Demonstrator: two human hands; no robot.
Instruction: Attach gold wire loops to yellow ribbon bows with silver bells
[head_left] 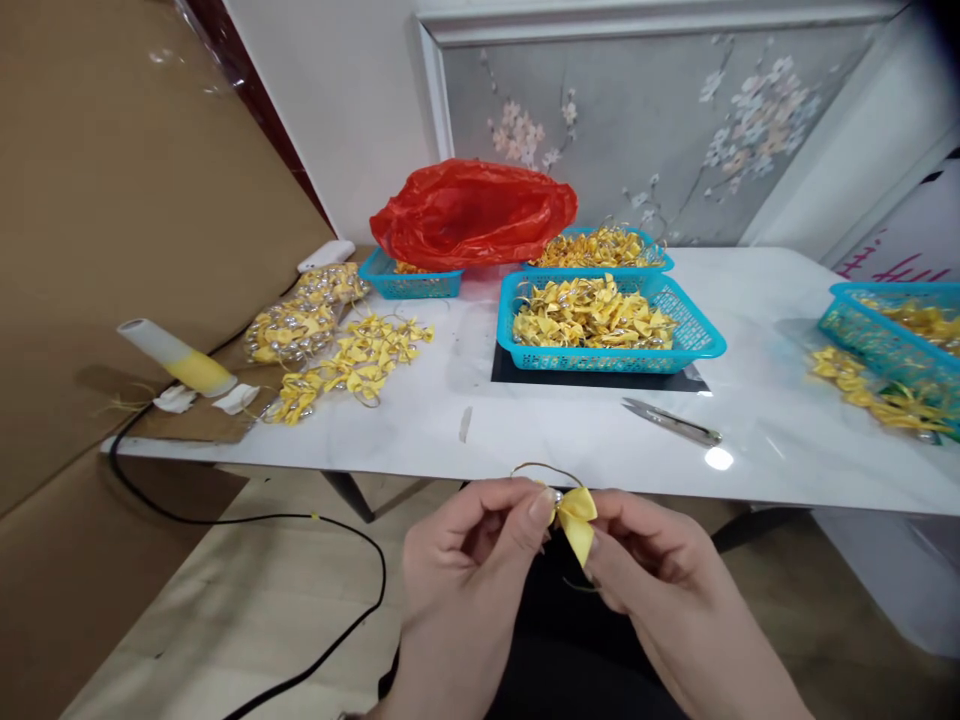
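Observation:
A small yellow ribbon bow (577,520) with a silvery bead at its middle is held between my two hands, just in front of the table edge. My left hand (480,560) pinches it at the bead with thumb and forefinger. On the other side, my right hand (652,565) has its thumb and fingers closed on the bow's right loop and tail. A thin gold cord loops out above the bow, and a cord end hangs below it. Beyond my hands, a pair of thread snips (673,421) lies on the white table (420,440).
A blue basket (611,362) of yellow bows stands mid-table, with more baskets behind and a blue basket (862,320) at right. A red plastic bag (472,215) sits at the back. Loose bows (367,360) and a yellow ribbon roll (180,358) lie left. A black cable (360,600) trails down.

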